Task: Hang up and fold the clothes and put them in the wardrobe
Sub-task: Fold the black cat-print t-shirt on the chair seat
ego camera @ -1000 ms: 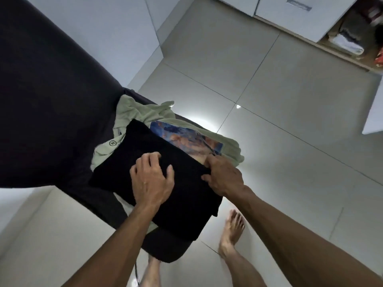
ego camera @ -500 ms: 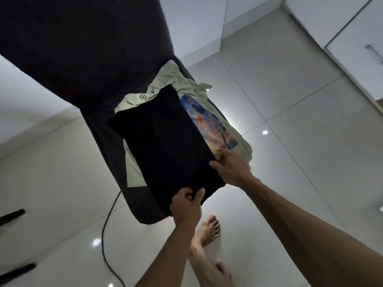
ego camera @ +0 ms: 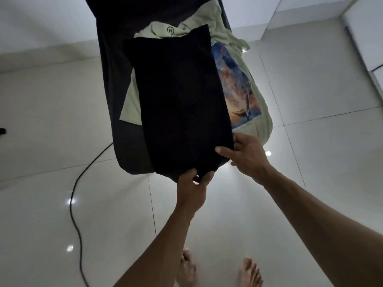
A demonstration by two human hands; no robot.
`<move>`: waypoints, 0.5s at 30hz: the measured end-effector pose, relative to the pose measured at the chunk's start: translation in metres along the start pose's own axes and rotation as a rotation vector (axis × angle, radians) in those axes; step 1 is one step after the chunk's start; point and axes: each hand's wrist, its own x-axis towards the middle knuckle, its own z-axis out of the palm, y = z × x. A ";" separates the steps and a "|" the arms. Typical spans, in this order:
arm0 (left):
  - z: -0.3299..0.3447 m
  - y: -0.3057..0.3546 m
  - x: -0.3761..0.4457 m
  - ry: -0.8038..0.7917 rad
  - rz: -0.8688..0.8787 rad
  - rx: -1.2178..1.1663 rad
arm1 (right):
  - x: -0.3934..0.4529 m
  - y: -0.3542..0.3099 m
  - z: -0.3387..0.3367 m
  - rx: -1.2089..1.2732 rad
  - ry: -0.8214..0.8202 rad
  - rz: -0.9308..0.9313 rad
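Left hand (ego camera: 191,188) pinches near edge of folded black garment (ego camera: 178,96); right hand (ego camera: 247,155) grips its right corner. Pale green shirt (ego camera: 238,79) lies beneath.

Black folded garment (ego camera: 178,100): flat, rectangular, plain; is being supported on top of the other clothing, its near edge overhanging. Pale green T-shirt (ego camera: 226,38): crumpled, with a blue-and-orange printed panel and a round neck label; is being covered largely by the black piece, showing at the far and right sides.
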 end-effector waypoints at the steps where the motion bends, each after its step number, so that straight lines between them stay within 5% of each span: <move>1: 0.006 -0.010 0.004 0.029 0.019 -0.039 | 0.000 0.012 0.004 0.005 -0.028 -0.013; 15: 0.050 -0.111 0.026 0.191 0.245 -0.080 | 0.029 0.135 0.035 0.072 -0.261 -0.210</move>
